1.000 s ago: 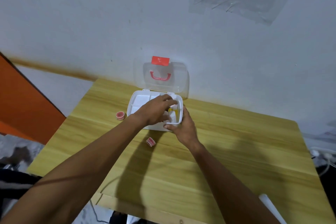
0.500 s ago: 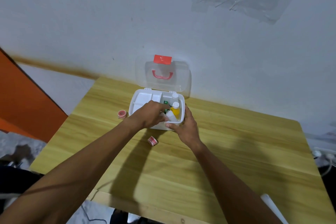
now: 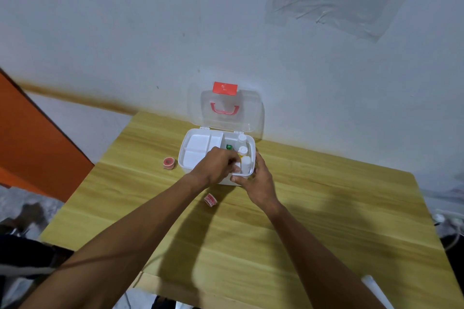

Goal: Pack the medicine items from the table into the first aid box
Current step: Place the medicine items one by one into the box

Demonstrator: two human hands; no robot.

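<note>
The wooden table (image 3: 313,208) fills the lower half of the view, and the white first aid box (image 3: 190,155) stands on it at about 12 o'clock from the hands, with its clear lid (image 3: 226,108) raised against the wall. The left hand (image 3: 216,167) reaches over the front wall into the right compartment, with its fingers curled around a small white item that I cannot see well. The right hand (image 3: 258,180) is closed on the front right corner of the box and steadies it. In this compartment stand white-capped bottles (image 3: 244,160), one with yellow content, and a green-capped bottle (image 3: 229,147); the left compartments look empty. Two red tape rolls are not yet packed: one (image 3: 168,163) lies just beside the box at 9 o'clock, the other (image 3: 210,200) near the front wall at 6 o'clock. I judge the step is setting bottles in place; next the left hand should let go and fetch a roll.
</note>
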